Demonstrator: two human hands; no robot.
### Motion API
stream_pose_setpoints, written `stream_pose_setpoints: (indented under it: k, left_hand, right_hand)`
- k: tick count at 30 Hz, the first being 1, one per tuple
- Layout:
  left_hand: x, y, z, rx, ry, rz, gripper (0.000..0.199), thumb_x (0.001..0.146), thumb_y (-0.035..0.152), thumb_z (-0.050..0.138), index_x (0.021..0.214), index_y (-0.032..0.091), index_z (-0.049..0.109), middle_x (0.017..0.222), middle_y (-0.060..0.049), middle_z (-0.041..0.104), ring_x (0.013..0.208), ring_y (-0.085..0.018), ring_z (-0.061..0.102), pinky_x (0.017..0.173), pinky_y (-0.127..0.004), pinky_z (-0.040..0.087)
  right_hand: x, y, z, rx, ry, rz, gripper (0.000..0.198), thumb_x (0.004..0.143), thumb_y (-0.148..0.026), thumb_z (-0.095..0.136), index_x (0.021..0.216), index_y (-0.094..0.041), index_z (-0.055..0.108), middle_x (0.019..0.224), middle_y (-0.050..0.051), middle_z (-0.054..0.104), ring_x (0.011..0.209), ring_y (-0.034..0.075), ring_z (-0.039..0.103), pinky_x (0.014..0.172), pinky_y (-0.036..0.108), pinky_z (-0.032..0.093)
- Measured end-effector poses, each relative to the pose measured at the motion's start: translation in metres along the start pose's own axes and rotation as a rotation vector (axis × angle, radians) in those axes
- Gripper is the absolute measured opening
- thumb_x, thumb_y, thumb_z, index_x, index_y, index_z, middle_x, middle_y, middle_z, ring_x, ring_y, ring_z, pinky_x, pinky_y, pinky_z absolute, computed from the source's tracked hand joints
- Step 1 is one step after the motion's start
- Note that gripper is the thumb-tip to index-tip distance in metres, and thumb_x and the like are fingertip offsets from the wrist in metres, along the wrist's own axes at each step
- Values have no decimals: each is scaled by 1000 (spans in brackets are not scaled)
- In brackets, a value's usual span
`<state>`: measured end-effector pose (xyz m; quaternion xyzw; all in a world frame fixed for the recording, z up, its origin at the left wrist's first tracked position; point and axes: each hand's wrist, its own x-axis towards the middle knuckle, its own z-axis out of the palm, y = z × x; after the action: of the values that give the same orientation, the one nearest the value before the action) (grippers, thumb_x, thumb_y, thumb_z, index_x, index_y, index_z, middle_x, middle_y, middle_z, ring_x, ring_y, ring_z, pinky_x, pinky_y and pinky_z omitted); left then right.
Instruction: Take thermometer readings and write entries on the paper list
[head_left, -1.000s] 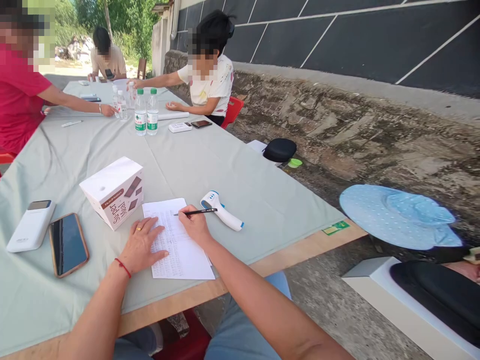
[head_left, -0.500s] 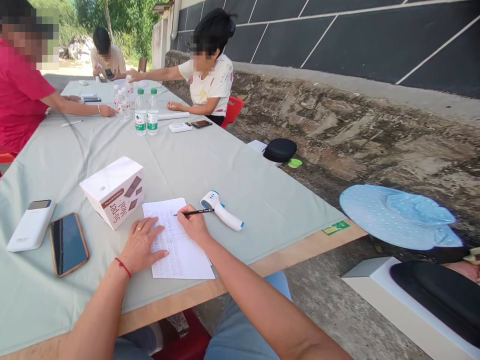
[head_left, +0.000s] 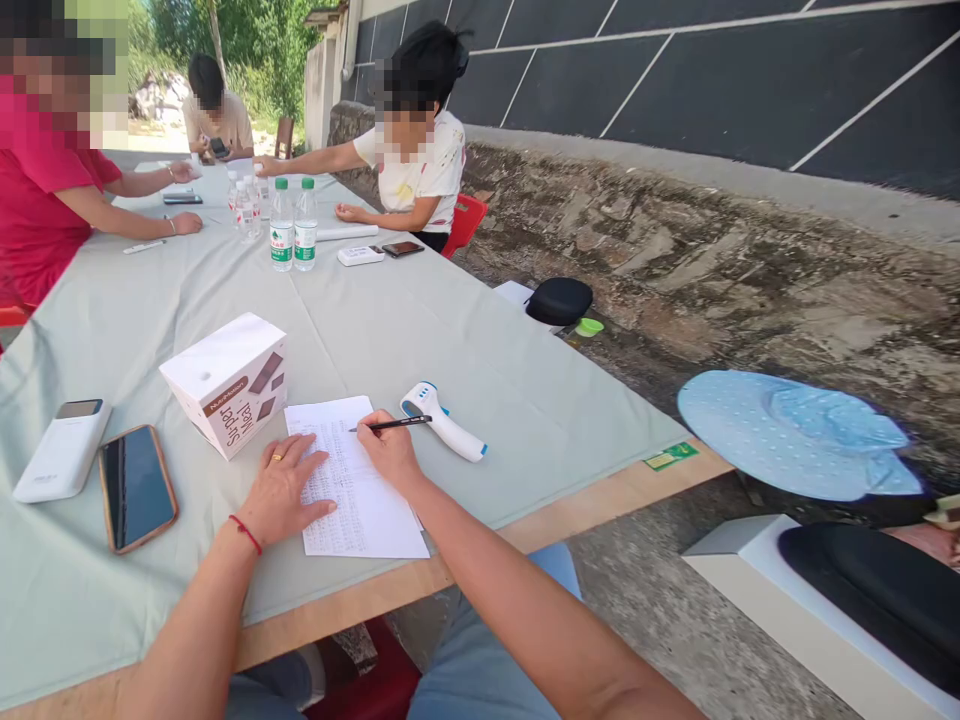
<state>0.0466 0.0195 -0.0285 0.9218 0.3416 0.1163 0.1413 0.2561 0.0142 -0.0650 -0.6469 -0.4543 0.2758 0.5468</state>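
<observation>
A sheet of paper [head_left: 375, 520] covered in rows of small handwriting lies near the table's front edge, with another sheet seeming to sit beneath it. My left hand [head_left: 289, 485] rests flat on its left side, fingers spread. In my right hand [head_left: 386, 450] a black pen [head_left: 401, 423] is pinched, its tip at the upper part of the writing. Just beyond the pen lies a white and blue infrared thermometer [head_left: 444, 420]. A white snack box [head_left: 225, 375] stands behind my left hand.
At left lie a phone [head_left: 139, 490] and a white power bank [head_left: 61, 452]. Two green-capped water bottles [head_left: 282, 225] and several smaller bottles stand mid-table. Three people sit around the far part. A blue hat [head_left: 787, 430] and a black case [head_left: 862, 600] are off the right side.
My hands and the pen have barely shifted. The person in red at left has drawn one hand back from the small bottles and raised the other.
</observation>
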Motion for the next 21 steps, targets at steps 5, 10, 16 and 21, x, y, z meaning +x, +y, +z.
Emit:
stream_pose_setpoints:
  k: [5,10,16,21]
  left_hand:
    - [0,-1,3,0,8,-1,56,75,43,71,126,22,57,144,-16,47,134,-34,40,110,-57,28]
    - [1,-1,-2,-66,165,32,39,82,38,63,118,23,58,130,-13,57,121,-31,52,103,-52,40]
    - [-4,-8,-29,45,1019,-281,50,78,36,69,119,22,45,125,-15,44,124,-32,44,105,-53,37]
    - [-3,-40,-37,-406,1080,-594,98,63,47,80,139,20,24,145,-19,29,138,-34,31,111,-53,31]
  right_hand:
    - [1,0,0,-3,-34,-21,12,67,-36,54,64,-24,54,54,-4,55,53,15,49,53,27,40]
    - [0,1,1,-24,-22,-18,12,69,-35,53,64,-24,52,54,-4,53,52,15,48,52,27,39]
    - [1,-1,-10,-98,-8,-219,18,83,-34,47,88,-23,60,81,2,63,75,19,59,70,31,48]
    - [13,6,-28,-366,-180,-421,33,86,-14,42,104,-25,67,102,7,63,95,22,59,82,36,47]
